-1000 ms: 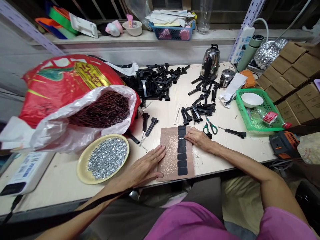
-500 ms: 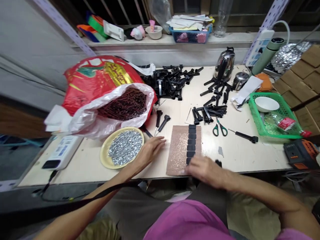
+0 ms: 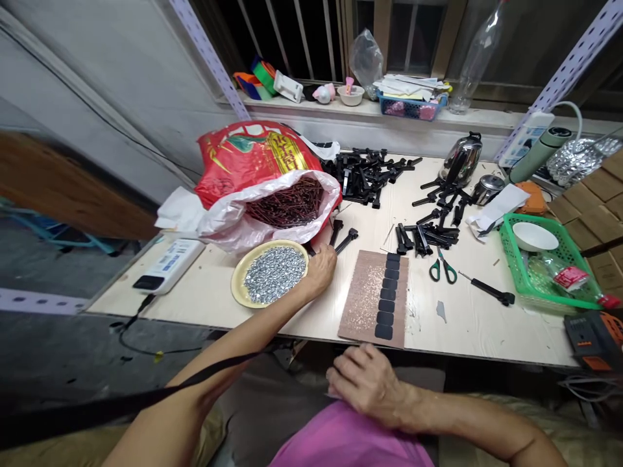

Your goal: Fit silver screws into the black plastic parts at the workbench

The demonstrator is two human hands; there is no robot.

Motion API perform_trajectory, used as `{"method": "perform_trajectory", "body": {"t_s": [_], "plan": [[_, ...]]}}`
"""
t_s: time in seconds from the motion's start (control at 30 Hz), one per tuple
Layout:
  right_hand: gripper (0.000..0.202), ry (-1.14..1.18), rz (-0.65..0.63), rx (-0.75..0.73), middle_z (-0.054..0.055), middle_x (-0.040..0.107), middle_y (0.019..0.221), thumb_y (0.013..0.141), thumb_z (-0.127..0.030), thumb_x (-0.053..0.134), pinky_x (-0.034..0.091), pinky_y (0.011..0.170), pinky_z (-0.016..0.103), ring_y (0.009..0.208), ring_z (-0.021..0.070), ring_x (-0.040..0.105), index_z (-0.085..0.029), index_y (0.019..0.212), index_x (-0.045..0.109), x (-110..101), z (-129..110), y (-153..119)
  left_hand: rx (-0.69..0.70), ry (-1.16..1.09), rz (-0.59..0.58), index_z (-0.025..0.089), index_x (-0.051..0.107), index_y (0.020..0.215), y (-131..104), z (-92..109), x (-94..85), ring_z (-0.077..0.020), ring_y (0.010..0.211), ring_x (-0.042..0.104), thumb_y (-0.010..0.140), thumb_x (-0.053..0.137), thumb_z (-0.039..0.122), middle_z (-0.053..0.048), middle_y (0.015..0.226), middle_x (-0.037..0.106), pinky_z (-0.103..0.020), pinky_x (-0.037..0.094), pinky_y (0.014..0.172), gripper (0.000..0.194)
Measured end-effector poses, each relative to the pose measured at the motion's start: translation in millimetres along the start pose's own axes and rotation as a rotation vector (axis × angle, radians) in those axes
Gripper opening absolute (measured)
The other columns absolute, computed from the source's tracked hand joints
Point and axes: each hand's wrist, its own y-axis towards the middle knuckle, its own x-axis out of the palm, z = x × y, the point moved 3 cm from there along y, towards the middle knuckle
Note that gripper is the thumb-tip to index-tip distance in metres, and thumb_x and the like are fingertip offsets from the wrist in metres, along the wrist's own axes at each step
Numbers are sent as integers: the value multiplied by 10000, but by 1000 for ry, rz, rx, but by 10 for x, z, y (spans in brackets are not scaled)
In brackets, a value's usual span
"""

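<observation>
By the dish [image 3: 237, 281], likely set for reach, left hand [image 3: 322, 268] curled; apart, right hand [image 3: 365, 383] half-closed; contents cannot be told.

Bright tabletop [image 3: 462, 337], dark window [image 3: 428, 39], edges visibly stretched

Head-worn view, facing forward, down at hands [image 3: 367, 384]

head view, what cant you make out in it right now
Head view: whether the left hand holds anything; its own back and fingers hide the grip.
Head view: whether the right hand holds anything; its back and curled fingers hide the palm.
Head view: how far the dark rods reach inside the red bag; its wall hides them.
Head view: the rest of the cardboard boxes, cut off by the right edge.
</observation>
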Motion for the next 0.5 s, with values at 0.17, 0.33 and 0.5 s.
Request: {"method": "perform_trajectory", "body": {"t_s": [0.17,0.33,0.5], "plan": [[341,-139,263,80,51,676,1160,911,-79,446,502,877,387,1148,225,570,-243,1134,645,-302,731,327,103,-231,-61,147,659,834,-290,52,-275,-188,747,670,849,450,203,-38,774,681,-274,485,667,216],[315,-127,256,-165,70,704,1027,938,-94,436,461,825,353,934,175,617,-199,1185,601,-148,970,558,154,-910,-512,149,683,745,-706,-84,-448,-100,480,484,761,555,358,-23,671,657,-207,352,442,245],[276,-181,297,-109,50,696,842,949,-84,408,385,610,267,679,116,556,-170,1045,652,-96,868,653,58,-625,-151,178,714,907,-532,-791,-516,-144,591,539,810,520,369,-54,785,665,-255,431,548,288]]}}
